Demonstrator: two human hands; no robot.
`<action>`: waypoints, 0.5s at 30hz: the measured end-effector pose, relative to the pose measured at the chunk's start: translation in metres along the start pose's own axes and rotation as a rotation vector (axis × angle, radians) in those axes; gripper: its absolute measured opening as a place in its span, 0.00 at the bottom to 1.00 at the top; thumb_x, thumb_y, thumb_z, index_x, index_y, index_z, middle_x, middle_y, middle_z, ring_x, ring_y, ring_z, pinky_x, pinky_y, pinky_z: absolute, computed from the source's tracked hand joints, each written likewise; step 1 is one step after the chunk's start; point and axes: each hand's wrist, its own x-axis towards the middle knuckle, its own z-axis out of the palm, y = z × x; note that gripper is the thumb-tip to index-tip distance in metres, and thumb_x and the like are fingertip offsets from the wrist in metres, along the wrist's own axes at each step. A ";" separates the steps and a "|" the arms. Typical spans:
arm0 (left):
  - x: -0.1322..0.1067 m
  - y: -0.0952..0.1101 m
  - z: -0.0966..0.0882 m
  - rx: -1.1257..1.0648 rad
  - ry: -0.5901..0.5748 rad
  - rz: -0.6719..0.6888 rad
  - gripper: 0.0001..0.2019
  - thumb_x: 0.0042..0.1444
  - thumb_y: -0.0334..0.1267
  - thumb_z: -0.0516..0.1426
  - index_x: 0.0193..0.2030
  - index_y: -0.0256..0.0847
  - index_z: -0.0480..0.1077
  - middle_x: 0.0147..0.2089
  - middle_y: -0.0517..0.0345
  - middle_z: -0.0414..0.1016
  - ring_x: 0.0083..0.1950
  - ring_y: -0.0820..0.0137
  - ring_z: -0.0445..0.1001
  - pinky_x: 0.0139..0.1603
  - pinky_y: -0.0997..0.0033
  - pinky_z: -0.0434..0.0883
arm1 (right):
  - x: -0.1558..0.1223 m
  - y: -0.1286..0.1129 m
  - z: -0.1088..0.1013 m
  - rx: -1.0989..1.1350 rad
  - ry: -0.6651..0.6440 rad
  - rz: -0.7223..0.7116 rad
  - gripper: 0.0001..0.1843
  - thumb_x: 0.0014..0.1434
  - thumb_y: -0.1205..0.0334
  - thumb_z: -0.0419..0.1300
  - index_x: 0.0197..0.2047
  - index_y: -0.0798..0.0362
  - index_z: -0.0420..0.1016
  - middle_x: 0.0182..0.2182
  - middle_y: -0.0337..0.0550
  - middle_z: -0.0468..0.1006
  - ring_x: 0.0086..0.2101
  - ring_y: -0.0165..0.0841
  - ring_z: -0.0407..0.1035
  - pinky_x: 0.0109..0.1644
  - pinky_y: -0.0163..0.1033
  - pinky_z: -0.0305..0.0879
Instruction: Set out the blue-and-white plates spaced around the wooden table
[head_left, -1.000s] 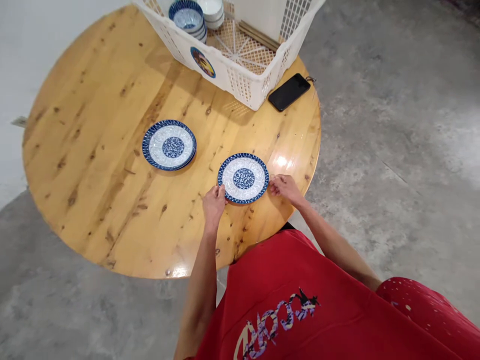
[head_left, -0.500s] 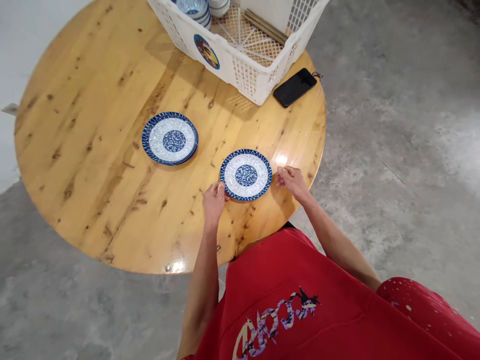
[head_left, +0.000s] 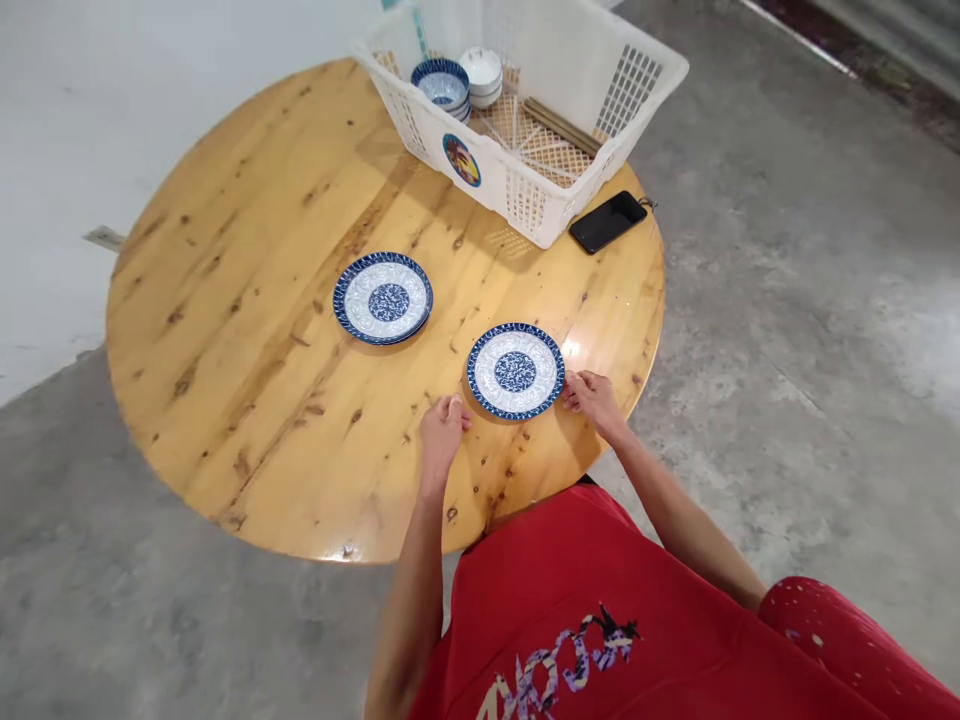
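A blue-and-white patterned plate [head_left: 515, 371] lies flat on the round wooden table, close to its near right edge. My right hand [head_left: 594, 402] is at the plate's right rim, fingers curled and fingertips touching or almost touching it. Just off the lower left of the same plate is my left hand [head_left: 444, 428], its thumb and fingers drawn together with nothing visible in them. Farther left and back sits a small stack of matching plates [head_left: 383, 298]; a second rim shows beneath the top one.
At the back of the wooden table [head_left: 217, 400] stands a white plastic basket [head_left: 525, 195]. Inside are blue-patterned bowls [head_left: 441, 85], white bowls [head_left: 481, 72] and a bundle of brown sticks [head_left: 562, 125]. A black phone [head_left: 608, 222] lies beside the basket near the table's right edge.
The view has shifted, showing more of the basket. My left hand has come away from the plate's rim, while my right hand has moved in against it. The plates appear to stay in place.
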 end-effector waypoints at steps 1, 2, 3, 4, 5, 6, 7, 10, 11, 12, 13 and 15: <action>-0.002 0.001 0.002 -0.025 -0.030 0.013 0.19 0.64 0.50 0.46 0.29 0.42 0.68 0.28 0.57 0.77 0.27 0.70 0.75 0.32 0.71 0.70 | -0.003 0.001 0.003 -0.004 0.012 -0.004 0.22 0.59 0.41 0.56 0.30 0.54 0.69 0.27 0.43 0.77 0.24 0.31 0.72 0.25 0.34 0.65; -0.003 0.001 0.004 -0.049 -0.052 0.021 0.19 0.64 0.50 0.47 0.29 0.42 0.67 0.28 0.57 0.77 0.27 0.70 0.75 0.32 0.71 0.69 | -0.006 0.002 0.005 -0.003 0.029 -0.004 0.22 0.59 0.41 0.56 0.31 0.53 0.69 0.27 0.43 0.77 0.24 0.32 0.72 0.25 0.34 0.65; -0.005 0.001 0.005 -0.066 -0.065 0.024 0.19 0.63 0.50 0.47 0.28 0.42 0.67 0.28 0.57 0.76 0.27 0.70 0.75 0.32 0.71 0.69 | -0.008 0.003 0.007 0.001 0.044 -0.002 0.22 0.59 0.41 0.55 0.32 0.53 0.69 0.28 0.43 0.77 0.24 0.32 0.72 0.25 0.34 0.66; -0.006 0.001 0.006 -0.071 -0.072 0.022 0.19 0.63 0.50 0.47 0.28 0.42 0.67 0.28 0.57 0.76 0.27 0.70 0.75 0.31 0.71 0.68 | -0.011 0.005 0.009 0.006 0.055 0.000 0.22 0.59 0.41 0.55 0.32 0.53 0.69 0.28 0.43 0.77 0.24 0.32 0.72 0.25 0.34 0.66; -0.006 0.001 0.006 -0.073 -0.085 0.020 0.19 0.63 0.50 0.47 0.28 0.42 0.67 0.27 0.57 0.76 0.27 0.70 0.75 0.31 0.71 0.68 | -0.013 0.008 0.011 0.012 0.061 0.002 0.22 0.59 0.40 0.55 0.33 0.53 0.69 0.28 0.43 0.77 0.24 0.31 0.72 0.25 0.34 0.66; -0.007 0.001 0.006 -0.072 -0.105 0.024 0.19 0.63 0.50 0.48 0.28 0.42 0.67 0.27 0.57 0.76 0.27 0.70 0.75 0.30 0.72 0.68 | -0.015 0.010 0.014 0.015 0.063 0.003 0.23 0.59 0.40 0.54 0.33 0.53 0.69 0.28 0.43 0.77 0.23 0.31 0.72 0.25 0.34 0.66; -0.007 0.001 0.006 -0.069 -0.130 0.033 0.19 0.63 0.51 0.48 0.27 0.42 0.67 0.27 0.57 0.76 0.27 0.70 0.75 0.30 0.72 0.67 | -0.017 0.012 0.017 0.017 0.064 -0.002 0.23 0.59 0.40 0.54 0.32 0.53 0.68 0.28 0.43 0.77 0.23 0.31 0.72 0.25 0.34 0.66; -0.008 0.001 0.008 -0.069 -0.195 0.059 0.18 0.63 0.50 0.48 0.28 0.43 0.66 0.28 0.57 0.76 0.26 0.69 0.75 0.30 0.72 0.67 | -0.022 0.017 0.030 0.015 0.056 -0.029 0.22 0.59 0.40 0.54 0.32 0.52 0.67 0.27 0.42 0.77 0.23 0.31 0.72 0.24 0.34 0.66; -0.008 0.000 0.009 -0.071 -0.208 0.062 0.18 0.63 0.50 0.48 0.28 0.43 0.65 0.28 0.58 0.77 0.26 0.69 0.75 0.31 0.72 0.67 | -0.023 0.018 0.034 0.011 0.061 -0.034 0.22 0.59 0.40 0.55 0.32 0.52 0.67 0.27 0.42 0.77 0.23 0.31 0.72 0.24 0.34 0.66; -0.008 -0.001 0.011 -0.076 -0.215 0.063 0.18 0.63 0.51 0.48 0.28 0.43 0.66 0.28 0.58 0.77 0.27 0.69 0.75 0.31 0.71 0.67 | -0.023 0.019 0.038 0.007 0.071 -0.032 0.21 0.59 0.41 0.55 0.31 0.52 0.67 0.27 0.41 0.77 0.23 0.31 0.73 0.23 0.33 0.66; -0.008 -0.001 0.013 -0.084 -0.218 0.064 0.18 0.63 0.51 0.48 0.28 0.43 0.66 0.29 0.58 0.77 0.27 0.69 0.76 0.31 0.71 0.67 | -0.023 0.019 0.041 0.004 0.082 -0.025 0.21 0.59 0.41 0.55 0.31 0.52 0.67 0.27 0.41 0.77 0.23 0.32 0.73 0.23 0.33 0.66; -0.006 -0.003 0.019 -0.104 -0.226 0.070 0.18 0.62 0.51 0.48 0.28 0.44 0.66 0.29 0.57 0.77 0.28 0.68 0.76 0.31 0.71 0.67 | -0.023 0.018 0.046 0.003 0.101 -0.008 0.20 0.58 0.42 0.55 0.30 0.52 0.66 0.26 0.41 0.77 0.23 0.32 0.73 0.23 0.33 0.67</action>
